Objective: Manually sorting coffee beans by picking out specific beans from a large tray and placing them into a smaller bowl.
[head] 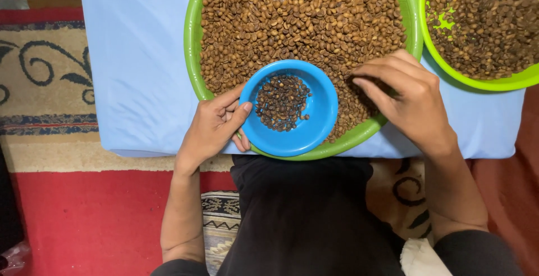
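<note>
My left hand (216,124) grips the left rim of a small blue bowl (320,120) that holds a small heap of dark brown beans. The bowl rests on the near part of a large green basin (192,46) filled with light brown coffee beans (297,18). Fingers bent, my right hand (407,96) reaches down into the beans just right of the blue bowl, its fingertips touching them. Whether it pinches any bean is hidden.
A second green basin (488,82) with darker beans sits at the top right. Both basins stand on a light blue cloth (135,63) over a low table. A red patterned carpet (84,208) lies below, and my black-clothed lap (303,214) is at the near edge.
</note>
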